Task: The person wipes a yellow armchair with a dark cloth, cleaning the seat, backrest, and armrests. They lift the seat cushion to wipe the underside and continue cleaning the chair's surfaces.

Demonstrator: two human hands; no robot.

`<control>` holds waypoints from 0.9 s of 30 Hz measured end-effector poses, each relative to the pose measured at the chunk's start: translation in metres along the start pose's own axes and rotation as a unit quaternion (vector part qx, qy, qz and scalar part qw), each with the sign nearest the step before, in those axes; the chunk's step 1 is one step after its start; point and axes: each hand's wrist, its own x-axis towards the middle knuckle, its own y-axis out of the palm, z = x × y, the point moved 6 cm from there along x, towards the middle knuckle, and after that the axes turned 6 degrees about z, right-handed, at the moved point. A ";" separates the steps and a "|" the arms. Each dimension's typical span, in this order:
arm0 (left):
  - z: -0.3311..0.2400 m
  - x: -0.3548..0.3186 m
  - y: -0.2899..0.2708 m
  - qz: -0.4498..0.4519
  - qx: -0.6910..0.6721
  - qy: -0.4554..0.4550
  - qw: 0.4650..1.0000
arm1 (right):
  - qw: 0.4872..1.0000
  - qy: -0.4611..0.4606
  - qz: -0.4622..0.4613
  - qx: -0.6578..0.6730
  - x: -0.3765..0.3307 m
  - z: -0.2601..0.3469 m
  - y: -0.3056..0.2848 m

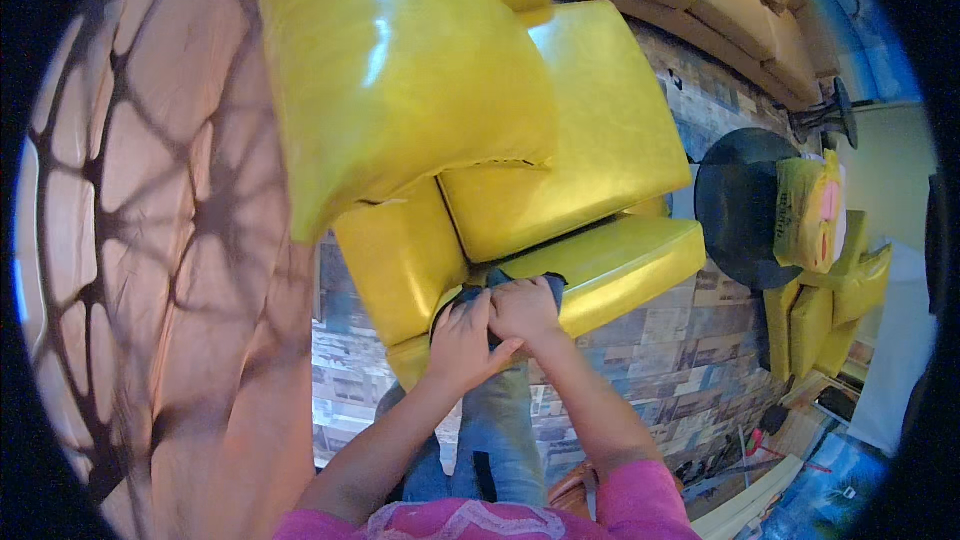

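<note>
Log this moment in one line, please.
left hand: on dark cloth | right hand: on dark cloth | beneath: yellow armchair | nearby: yellow cushion

cushion: glossy, smooth leather-look | chair: glossy leather-look | rag: matt cloth | jeans: matt denim | sofa: smooth leather-look, duller sheen

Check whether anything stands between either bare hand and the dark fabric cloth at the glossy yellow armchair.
Nothing visible does: the left hand and right hand both touch the dark fabric cloth, over the glossy yellow armchair.
</note>
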 end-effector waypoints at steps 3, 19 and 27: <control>-0.033 0.037 0.009 0.019 -0.041 -0.011 0.999 | 1.000 -0.011 -0.018 -0.011 -0.011 -0.042 -0.024; -0.056 0.069 0.014 0.096 0.020 -0.080 0.992 | 0.996 -0.035 0.081 0.010 -0.006 -0.073 -0.030; -0.107 0.124 0.072 0.011 -0.013 -0.023 1.000 | 0.996 0.023 -0.083 -0.013 -0.031 -0.173 -0.075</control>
